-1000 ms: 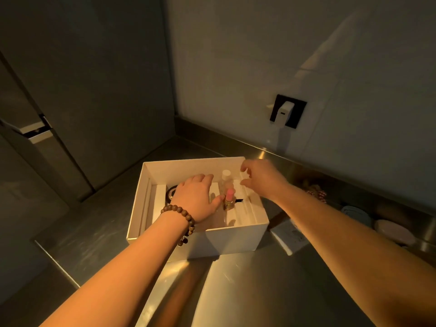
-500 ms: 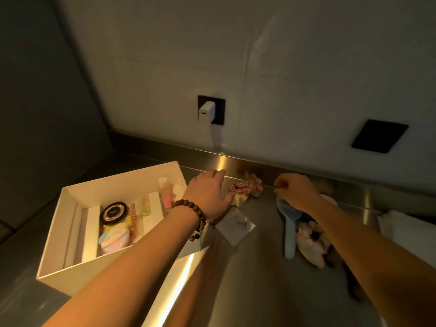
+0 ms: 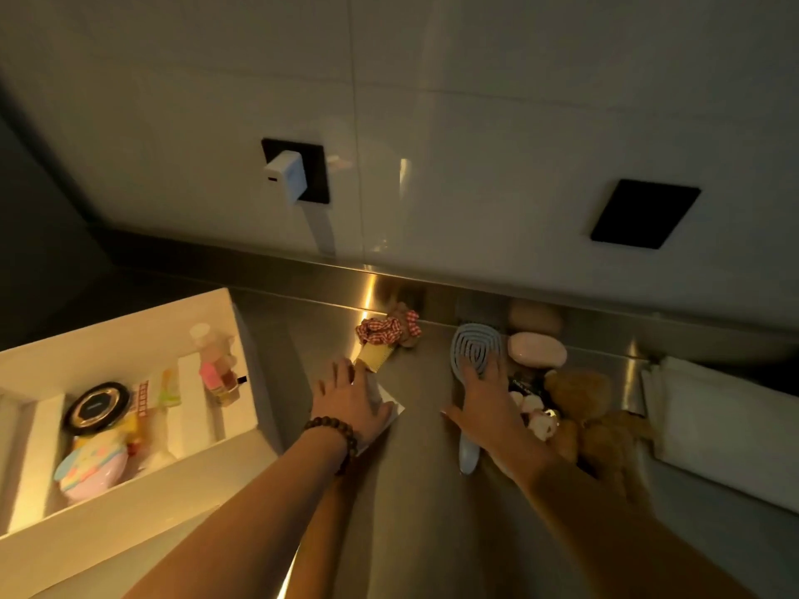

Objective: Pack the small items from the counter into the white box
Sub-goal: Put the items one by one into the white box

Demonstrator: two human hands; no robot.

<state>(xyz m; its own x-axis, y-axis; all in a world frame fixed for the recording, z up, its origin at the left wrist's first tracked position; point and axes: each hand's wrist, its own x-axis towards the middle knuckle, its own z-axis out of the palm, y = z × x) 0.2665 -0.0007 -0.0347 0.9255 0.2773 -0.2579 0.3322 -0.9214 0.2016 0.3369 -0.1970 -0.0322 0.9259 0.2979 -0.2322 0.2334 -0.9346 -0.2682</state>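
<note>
The white box (image 3: 129, 503) is set at the left edge of the worktop (image 3: 415, 533), already holding small items. The left hand (image 3: 350, 404) is laid flat, fingers spread, on a white packet (image 3: 391, 410). Further right, the right hand (image 3: 484, 408) is spread over a blue hairbrush (image 3: 473, 345), beside plush toys (image 3: 579, 408).

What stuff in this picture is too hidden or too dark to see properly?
- White packet, head view: mostly covered by the left hand, so its print is unreadable.
- Blue hairbrush, head view: its middle lies under the right hand.
- Plush toys, head view: dim, and partly behind the right arm.
- White box, head view: cut off by the left edge.
</note>
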